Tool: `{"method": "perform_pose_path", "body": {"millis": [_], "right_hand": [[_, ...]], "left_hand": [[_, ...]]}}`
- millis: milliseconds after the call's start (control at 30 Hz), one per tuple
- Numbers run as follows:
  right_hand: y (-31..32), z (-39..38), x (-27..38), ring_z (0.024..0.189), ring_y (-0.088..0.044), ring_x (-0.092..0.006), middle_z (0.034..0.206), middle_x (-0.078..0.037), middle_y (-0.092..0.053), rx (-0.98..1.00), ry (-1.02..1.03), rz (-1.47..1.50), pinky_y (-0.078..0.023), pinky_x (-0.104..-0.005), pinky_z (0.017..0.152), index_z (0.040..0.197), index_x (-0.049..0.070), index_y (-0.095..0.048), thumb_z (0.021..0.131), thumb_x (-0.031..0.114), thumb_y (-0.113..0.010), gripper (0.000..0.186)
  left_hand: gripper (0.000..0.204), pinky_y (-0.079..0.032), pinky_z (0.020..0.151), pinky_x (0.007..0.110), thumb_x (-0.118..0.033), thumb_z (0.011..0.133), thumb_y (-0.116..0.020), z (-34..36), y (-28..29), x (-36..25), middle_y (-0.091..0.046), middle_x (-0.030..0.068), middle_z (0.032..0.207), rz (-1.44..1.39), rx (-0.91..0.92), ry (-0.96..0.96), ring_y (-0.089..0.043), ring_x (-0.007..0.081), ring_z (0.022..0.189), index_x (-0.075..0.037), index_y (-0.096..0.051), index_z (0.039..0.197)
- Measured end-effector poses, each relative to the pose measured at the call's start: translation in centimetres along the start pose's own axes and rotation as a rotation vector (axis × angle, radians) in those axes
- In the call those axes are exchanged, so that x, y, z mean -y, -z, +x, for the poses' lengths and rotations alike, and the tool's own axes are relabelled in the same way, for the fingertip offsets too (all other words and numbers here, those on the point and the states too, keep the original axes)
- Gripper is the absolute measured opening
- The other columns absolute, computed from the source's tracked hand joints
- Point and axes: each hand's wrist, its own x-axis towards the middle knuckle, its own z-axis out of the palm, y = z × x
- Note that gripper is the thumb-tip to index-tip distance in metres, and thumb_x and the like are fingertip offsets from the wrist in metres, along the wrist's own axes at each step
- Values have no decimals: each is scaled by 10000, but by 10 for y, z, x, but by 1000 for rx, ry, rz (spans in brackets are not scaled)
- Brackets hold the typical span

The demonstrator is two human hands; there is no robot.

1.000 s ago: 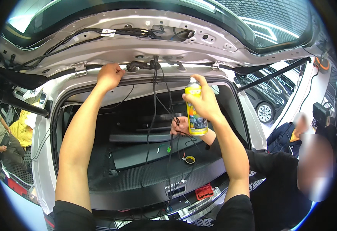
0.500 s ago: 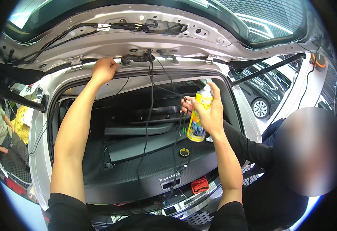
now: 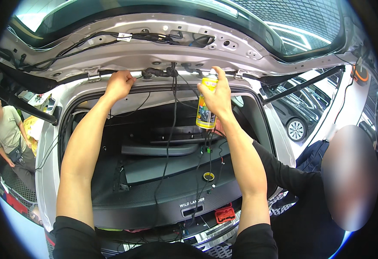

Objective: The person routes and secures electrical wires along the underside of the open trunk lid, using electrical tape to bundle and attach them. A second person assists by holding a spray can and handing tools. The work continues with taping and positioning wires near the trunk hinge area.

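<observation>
My left hand has its fingers closed at the upper lip of the car's rear opening, left of a black corrugated wiring grommet; what it pinches is too small to make out. My right hand grips a yellow aerosol can upright, forefinger on its top, just below the hinge side of the raised tailgate. Thin black cables hang from the grommet into the trunk. A co-worker's hand is partly hidden behind the can, among the cables.
A co-worker in black stands close at right. Another person is at far left. Gas struts flank the opening. A tape roll lies in the trunk, a red tray below it. A dark car stands beyond.
My right hand has moved the can up and slightly left, nearer the tailgate hinge line. My left hand keeps its place. The co-worker's hand has become more hidden behind the can.
</observation>
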Motion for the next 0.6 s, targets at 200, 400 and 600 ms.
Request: {"method": "perform_pose_path", "body": {"millis": [200, 400, 600], "right_hand": [[32, -53, -1, 1099, -682, -269, 1262, -191, -658, 104, -117, 253, -554, -395, 971, 1554, 47, -426, 850, 160, -846, 827], [115, -207, -4, 1165, -669, -235, 1354, -154, -600, 73, -365, 551, -556, -385, 1013, 1611, 13, -316, 823, 17, -824, 938], [171, -415, -11, 1173, -673, -257, 1309, -151, -631, -25, -745, 428, -540, -398, 1043, 1574, 6, -380, 759, 41, -894, 964]], "left_hand": [[225, -541, 708, 468, -231, 939, -782, -12, 24, 8, -728, 192, 769, 29, 14, -5, -716, 378, 743, -13, -744, 899], [204, -548, 706, 449, -218, 933, -789, -9, 24, 31, -741, 190, 803, 11, -14, -106, -718, 357, 742, -17, -753, 934], [116, -539, 734, 424, -159, 965, -740, -9, 45, 51, -756, 139, 847, 104, 13, -134, -711, 268, 786, -43, -743, 973]]}}
